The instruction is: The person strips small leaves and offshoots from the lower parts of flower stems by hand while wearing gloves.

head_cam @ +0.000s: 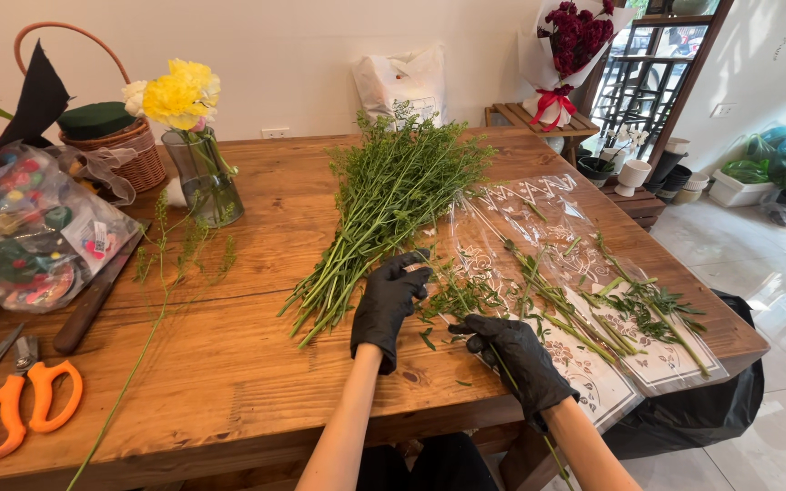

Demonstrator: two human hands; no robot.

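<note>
The large bundle of green stems (pixel 384 214) lies in the middle of the wooden table (pixel 256 227), mostly not yet handled; the left hand (pixel 389 300) rests loosely on its near end; the right hand (pixel 516 356) pinches one thin stem (pixel 466 295); several trimmed stems (pixel 593 314) already lie on the clear patterned wrap (pixel 584 364) at the right.
</note>
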